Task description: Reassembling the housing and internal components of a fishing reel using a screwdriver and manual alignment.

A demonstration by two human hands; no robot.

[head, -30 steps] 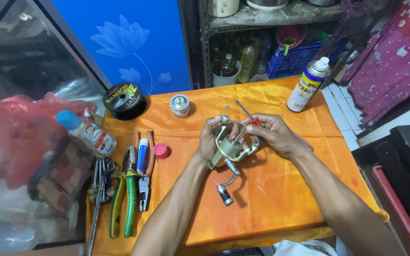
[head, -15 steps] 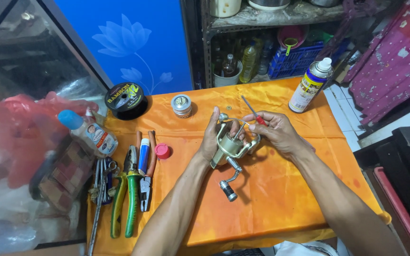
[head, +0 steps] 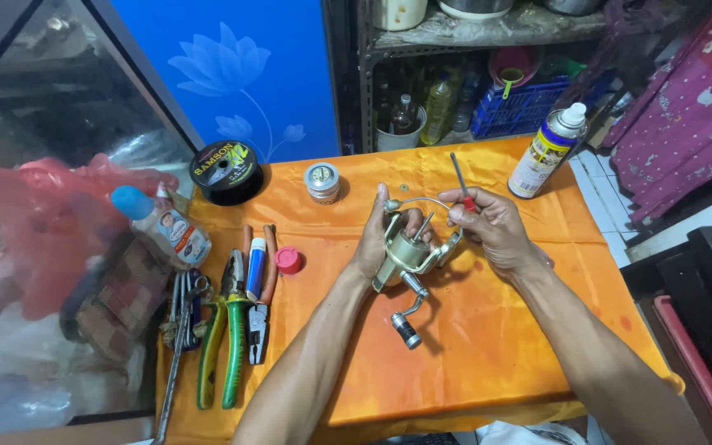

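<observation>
The left hand (head: 377, 235) wraps its fingers round the fishing reel (head: 409, 255) over the orange cloth (head: 488, 346), thumb up at twelve o'clock, crank handle (head: 405, 325) hanging towards six. At three o'clock from the reel, the right hand (head: 496, 231) pinches a small red-handled screwdriver (head: 461, 188), shaft pointing to twelve. Since a moment ago the screwdriver has swung more upright, and the reel has barely shifted. Pliers (head: 228, 330) lie off at nine o'clock.

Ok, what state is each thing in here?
fishing reel: held in left hand, spool off
screwdriver: upright in right hand
spray can: upright, capped
line spool: flat on cloth
green pliers: lying closed
</observation>
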